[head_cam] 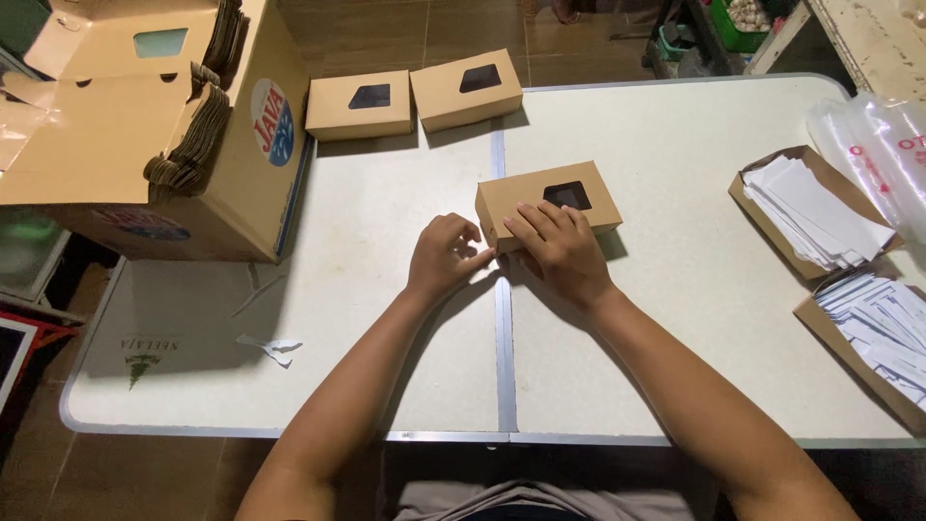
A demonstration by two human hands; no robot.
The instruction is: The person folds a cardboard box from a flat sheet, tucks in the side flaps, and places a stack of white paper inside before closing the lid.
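Observation:
A small brown cardboard box with a dark window [546,201] lies on the white folding table [386,318] near its middle. My right hand [559,249] rests on the box's near top edge, fingers spread over it. My left hand [446,253] is at the box's near left corner, fingertips pinched at a small white piece against the end flap. Two more finished brown window boxes [358,104] [467,90] stand side by side at the table's far edge.
A large open carton [164,135] holding stacks of flat brown blanks sits on the table's far left. Two shallow brown trays of white paper slips [810,207] [883,333] lie at the right. A clear plastic bag [883,145] is at far right. White scraps [272,347] lie at front left.

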